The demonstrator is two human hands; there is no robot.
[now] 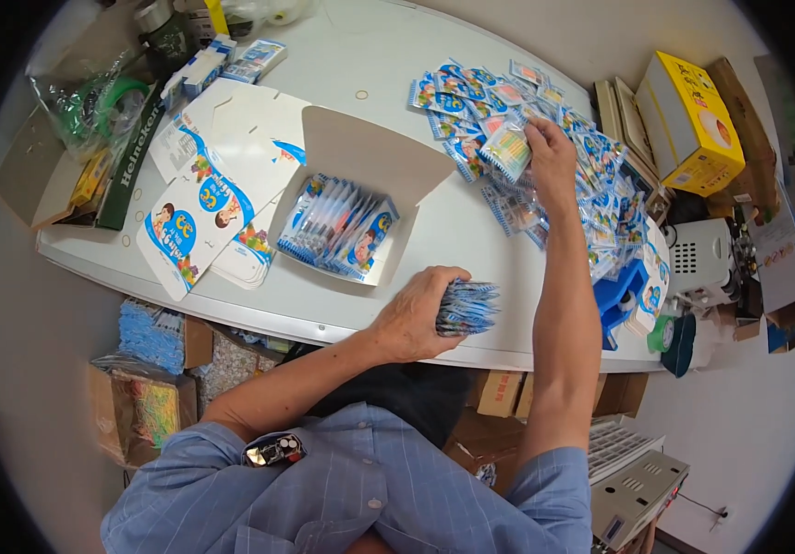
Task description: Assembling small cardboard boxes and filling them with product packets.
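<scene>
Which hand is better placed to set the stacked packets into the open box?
Probably the left hand: it grips the stack of packets and is nearer the open box. The right hand is farther off, over the loose pile, pinching a packet.

Glossy plastic sachets (598, 159), smooth tabletop (342, 55)

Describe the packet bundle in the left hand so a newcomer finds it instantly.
Find the near edge of the white table, then the left hand there. It grips the packet bundle, squeezed into one tight stack, unlike the scattered packet heap and boxed packet row.
</scene>
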